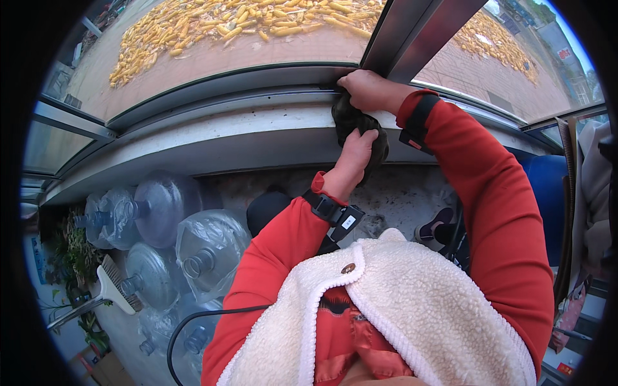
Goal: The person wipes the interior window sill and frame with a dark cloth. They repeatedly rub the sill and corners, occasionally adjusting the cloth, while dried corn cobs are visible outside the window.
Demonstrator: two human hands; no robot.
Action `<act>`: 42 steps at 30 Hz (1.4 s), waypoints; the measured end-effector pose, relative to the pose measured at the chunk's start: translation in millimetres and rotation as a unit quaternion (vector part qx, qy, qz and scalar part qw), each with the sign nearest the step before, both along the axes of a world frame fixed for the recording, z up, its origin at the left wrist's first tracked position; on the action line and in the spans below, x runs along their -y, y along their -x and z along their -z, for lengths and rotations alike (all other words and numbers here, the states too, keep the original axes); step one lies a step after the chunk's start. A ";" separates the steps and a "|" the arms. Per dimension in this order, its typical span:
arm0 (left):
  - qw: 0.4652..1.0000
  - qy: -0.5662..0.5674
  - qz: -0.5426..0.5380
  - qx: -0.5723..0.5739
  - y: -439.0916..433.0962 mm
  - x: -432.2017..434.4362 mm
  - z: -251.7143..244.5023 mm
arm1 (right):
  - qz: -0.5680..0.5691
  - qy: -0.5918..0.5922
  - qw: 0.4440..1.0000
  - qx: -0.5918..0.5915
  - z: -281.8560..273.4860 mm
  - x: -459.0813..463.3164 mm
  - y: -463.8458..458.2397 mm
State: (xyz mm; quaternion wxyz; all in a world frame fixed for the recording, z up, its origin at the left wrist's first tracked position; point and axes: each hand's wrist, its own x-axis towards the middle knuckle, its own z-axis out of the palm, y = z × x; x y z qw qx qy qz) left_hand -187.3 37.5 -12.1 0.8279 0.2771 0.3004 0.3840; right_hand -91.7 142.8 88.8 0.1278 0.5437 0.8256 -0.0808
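Observation:
A dark, crumpled cloth [350,118] hangs over the edge of the white window sill [289,116]. Lower down, my left hand [356,152] grips its bunched part in front of the sill. My right hand [369,90] is at the metal window frame [410,29], near the foot of the upright, with its fingers closed on the cloth's upper end at the sliding track. The fingertips of the right hand are partly hidden.
Several large clear plastic water bottles [166,207], some bagged, stand at the left beside a broom [113,287] and plants. A blue barrel [545,193] and cardboard [567,202] are at the right. Corn cobs [241,21] lie outside beyond the glass. A black cable loops by my left sleeve.

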 end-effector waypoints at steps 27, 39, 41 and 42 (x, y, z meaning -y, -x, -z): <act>0.999 -0.029 -0.021 -0.022 -3.1 -0.3 -3.7 | -0.101 -0.110 0.987 -0.050 14.5 2.0 31.5; 0.998 -0.033 0.012 -0.056 -2.2 -0.2 8.6 | -0.028 -0.107 0.994 0.008 14.6 16.3 -3.9; 0.997 -0.047 0.006 -0.068 -1.7 -0.8 8.7 | -0.023 -0.105 0.994 0.032 13.7 13.1 3.0; 0.995 -0.061 0.000 -0.075 -1.1 -1.7 8.1 | -0.023 -0.097 0.993 0.057 13.8 8.9 9.4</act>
